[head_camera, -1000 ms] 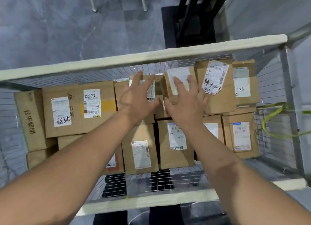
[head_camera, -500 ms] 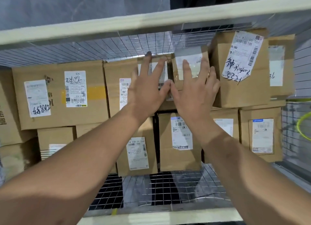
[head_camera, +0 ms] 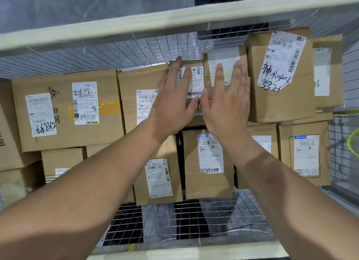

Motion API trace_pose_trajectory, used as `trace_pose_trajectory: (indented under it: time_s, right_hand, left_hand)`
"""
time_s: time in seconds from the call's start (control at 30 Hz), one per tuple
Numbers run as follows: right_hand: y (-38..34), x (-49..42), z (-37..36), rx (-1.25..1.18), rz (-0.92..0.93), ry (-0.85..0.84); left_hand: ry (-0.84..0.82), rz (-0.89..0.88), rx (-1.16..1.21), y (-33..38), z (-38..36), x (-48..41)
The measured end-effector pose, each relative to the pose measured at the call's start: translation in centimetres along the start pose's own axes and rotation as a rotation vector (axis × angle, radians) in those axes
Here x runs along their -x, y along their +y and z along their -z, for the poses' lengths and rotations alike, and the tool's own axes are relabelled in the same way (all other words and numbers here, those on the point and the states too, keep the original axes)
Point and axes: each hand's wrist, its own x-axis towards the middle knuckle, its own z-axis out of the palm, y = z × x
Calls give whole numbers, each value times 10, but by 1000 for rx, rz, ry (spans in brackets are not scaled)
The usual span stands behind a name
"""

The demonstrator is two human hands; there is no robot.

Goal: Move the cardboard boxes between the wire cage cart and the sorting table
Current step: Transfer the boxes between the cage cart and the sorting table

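Several labelled cardboard boxes fill the wire cage cart, stacked in layers. Both my arms reach down into it. My left hand lies with straight, spread fingers over a small box on the top layer. My right hand is spread flat over the neighbouring small box, thumb beside my left thumb. Whether the palms touch the boxes I cannot tell. A taller box with a handwritten label stands just right of my right hand.
The cart's pale top rails run across the far side and the near side. Bare wire mesh floor shows at the near end. A large box sits at the left. A green cable hangs outside the right wall.
The view has closed in on the boxes. Both hands have stayed side by side over the two small top boxes, fingers straight; my right hand's fingers have spread a little wider.
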Motion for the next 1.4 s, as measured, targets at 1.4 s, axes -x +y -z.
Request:
trace_pose_trajectory:
  time_s: [1.4]
  right_hand:
    - [-127,196,326,-139,-364,32]
  left_hand:
    - [-121,-620,-397,114,306,160]
